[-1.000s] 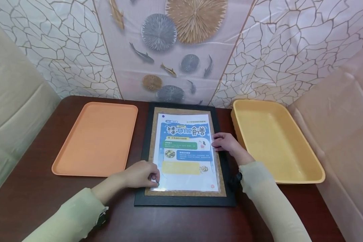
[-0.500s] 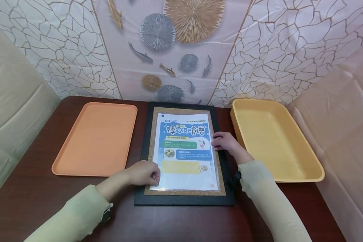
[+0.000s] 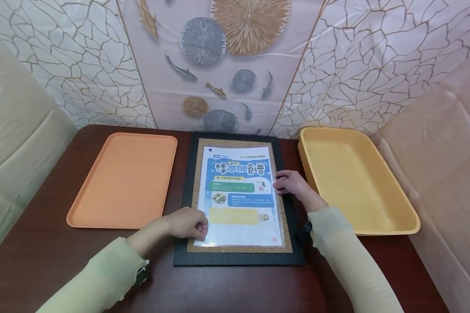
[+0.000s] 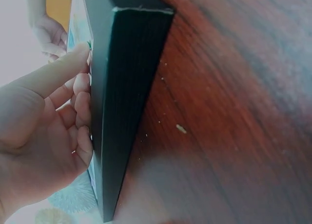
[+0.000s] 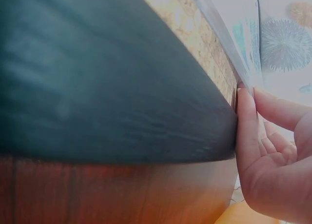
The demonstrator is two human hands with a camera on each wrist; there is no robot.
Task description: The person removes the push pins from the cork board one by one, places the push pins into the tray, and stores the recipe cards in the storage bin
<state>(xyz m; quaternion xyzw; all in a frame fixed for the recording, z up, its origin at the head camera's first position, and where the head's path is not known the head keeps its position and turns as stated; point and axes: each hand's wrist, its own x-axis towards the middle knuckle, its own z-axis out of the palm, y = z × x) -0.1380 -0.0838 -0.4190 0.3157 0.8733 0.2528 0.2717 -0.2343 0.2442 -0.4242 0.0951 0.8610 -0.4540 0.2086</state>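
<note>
A printed sheet [image 3: 235,234] in a clear sleeve lies on a black-framed cork board [image 3: 239,259]. A purple pushpin [image 3: 210,150] sits at its top left corner. At the bottom left corner my left hand [image 3: 189,224] has its thumb on a small green pushpin [image 4: 89,45], with the other fingers curled; most of the pin is hidden. On the sheet's right edge, my right hand [image 3: 291,182] pinches the sleeve between thumb and index finger, lifted slightly off the cork in the right wrist view.
To the left of the board lies an orange tray [image 3: 125,180]. A deep yellow bin [image 3: 360,187] stands to the right, close to my right forearm. Patterned cloth [image 3: 219,78] hangs behind the brown table [image 3: 227,289].
My left hand has shifted very slightly at the bottom left corner, and the green pin seen earlier is now covered in the head view. My right hand stays at the sheet's edge.
</note>
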